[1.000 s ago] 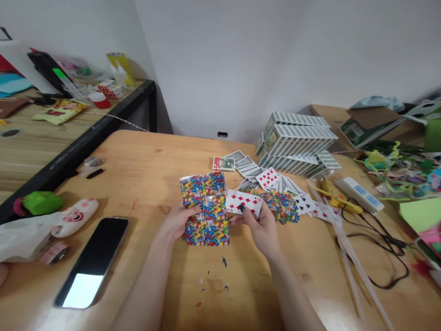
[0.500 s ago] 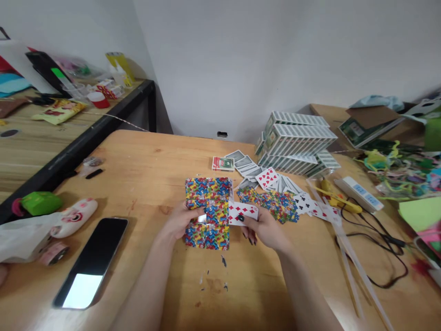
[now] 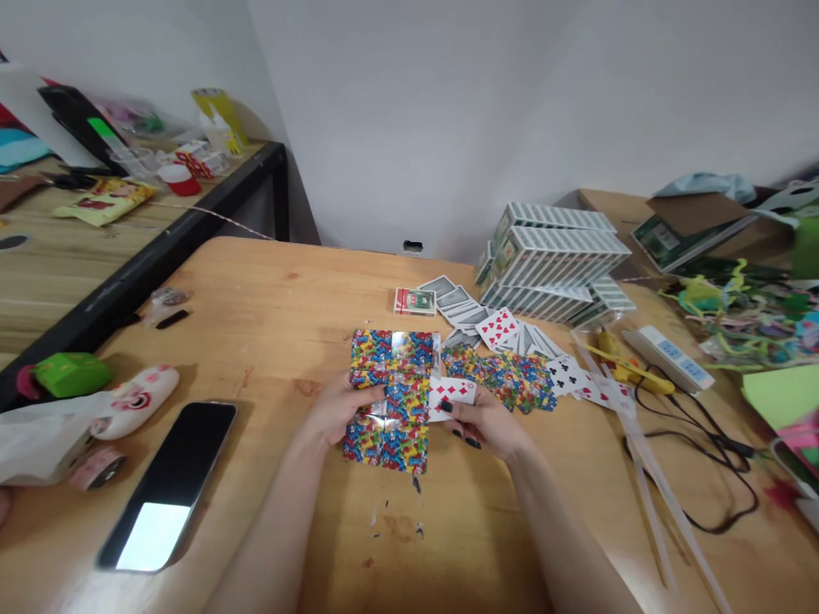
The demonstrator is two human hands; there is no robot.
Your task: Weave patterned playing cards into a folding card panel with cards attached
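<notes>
While left hand [image 3: 338, 411] holds six panels [image 3: 407, 401], right hand [image 3: 491, 425] pinches one card [image 3: 448, 392].

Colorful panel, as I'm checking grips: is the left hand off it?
No, the left hand holds the colorful panel by its left side.

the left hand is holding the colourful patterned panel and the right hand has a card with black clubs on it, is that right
Not quite: the card in the right hand shows red diamonds, not black clubs, as the head view shows. The left hand is indeed holding the colourful patterned panel.
</notes>
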